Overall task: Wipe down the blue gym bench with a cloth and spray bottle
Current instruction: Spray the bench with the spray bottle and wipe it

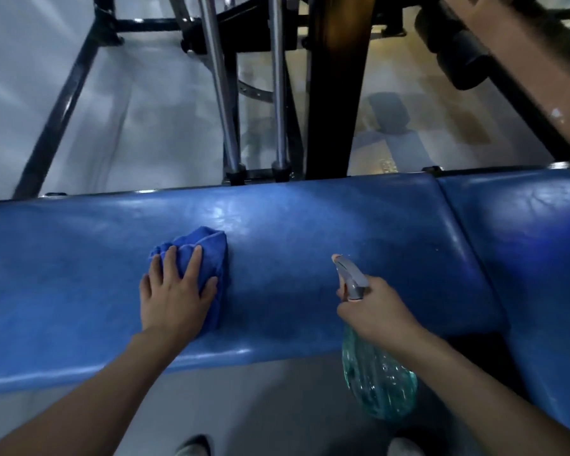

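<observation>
Cloth (208, 255), blue and bunched, is lying on the blue padded surface (310, 232) of the gym bench, about midway between the surface's near and far edges. We are pressing the cloth down with our left hand (175, 297), its fingers straight and spread flat across the fabric. Our right hand (375, 311) is hovering over the near half of the surface, to the right of the cloth and well apart from it, with fingers curled round the neck of the spray bottle (379, 383). The bottle's grey trigger head (351, 274) is pointing out across the surface, while its clear green body is hanging down past the surface's near edge. Whether a finger is squeezing the trigger, we cannot tell. A pale sheen (224, 215) is showing on the surface just beyond the cloth. At the surface's right end a seam is separating it from a second blue pad (524, 225). Behind the surface's far edge, two chrome tubes (224, 110) and a black frame (63, 110) are rising from the pale floor (162, 126). Below the near edge, the tips of our shoes (191, 448) are just showing.
</observation>
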Motion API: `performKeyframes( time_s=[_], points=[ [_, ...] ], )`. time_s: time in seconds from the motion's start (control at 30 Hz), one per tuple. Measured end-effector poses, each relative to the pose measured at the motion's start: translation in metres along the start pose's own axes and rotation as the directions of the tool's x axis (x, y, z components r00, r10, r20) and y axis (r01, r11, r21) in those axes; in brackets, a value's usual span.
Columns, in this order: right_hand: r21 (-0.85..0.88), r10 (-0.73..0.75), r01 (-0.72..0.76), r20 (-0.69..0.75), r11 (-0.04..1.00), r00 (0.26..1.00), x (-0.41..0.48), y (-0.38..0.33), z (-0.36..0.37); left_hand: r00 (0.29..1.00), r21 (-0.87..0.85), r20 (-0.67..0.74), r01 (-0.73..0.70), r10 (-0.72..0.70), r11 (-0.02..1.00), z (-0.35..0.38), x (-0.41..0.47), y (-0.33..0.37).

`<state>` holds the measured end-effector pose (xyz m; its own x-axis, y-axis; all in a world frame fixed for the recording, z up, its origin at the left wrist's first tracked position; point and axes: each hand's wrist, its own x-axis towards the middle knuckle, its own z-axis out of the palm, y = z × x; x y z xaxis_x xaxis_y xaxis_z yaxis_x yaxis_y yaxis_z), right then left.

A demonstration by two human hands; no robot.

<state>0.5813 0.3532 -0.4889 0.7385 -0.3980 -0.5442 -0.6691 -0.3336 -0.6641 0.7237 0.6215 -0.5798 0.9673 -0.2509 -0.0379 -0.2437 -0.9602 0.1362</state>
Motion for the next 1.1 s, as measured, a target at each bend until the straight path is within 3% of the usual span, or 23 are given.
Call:
performKeyframes(
  time_s=[0.23, 0.6, 0.73, 0.97, 1.1],
  points=[
    [-0.192, -0.012, 0.017, 0.027, 0.981, 1.0, 0.007, -0.043, 0.055, 0.997, 0.034, -0.011, 0.081, -0.081, 0.996, -0.006, -0.003, -0.056],
    [-0.195, -0.152, 0.192, 0.202, 0.962, 0.968, 0.008, -0.112, 0.154, 0.978, 0.035, 0.017, 0.205, -0.206, 0.978, -0.024, -0.011, -0.154],
    [-0.301, -0.178, 0.219, 0.157, 0.928, 0.971, 0.011, -0.142, 0.194, 0.963, 0.022, 0.028, 0.266, -0.267, 0.964, -0.031, -0.013, -0.199],
    [-0.231, -0.207, 0.287, 0.318, 0.93, 0.925, 0.009, -0.198, 0.266, 0.889, -0.008, 0.06, 0.456, -0.454, 0.89, -0.046, -0.021, -0.287],
    [-0.32, -0.22, 0.32, 0.312, 0.892, 0.924, 0.011, -0.23, 0.313, 0.853, -0.026, 0.061, 0.521, -0.519, 0.853, -0.057, -0.026, -0.331]
  ],
)
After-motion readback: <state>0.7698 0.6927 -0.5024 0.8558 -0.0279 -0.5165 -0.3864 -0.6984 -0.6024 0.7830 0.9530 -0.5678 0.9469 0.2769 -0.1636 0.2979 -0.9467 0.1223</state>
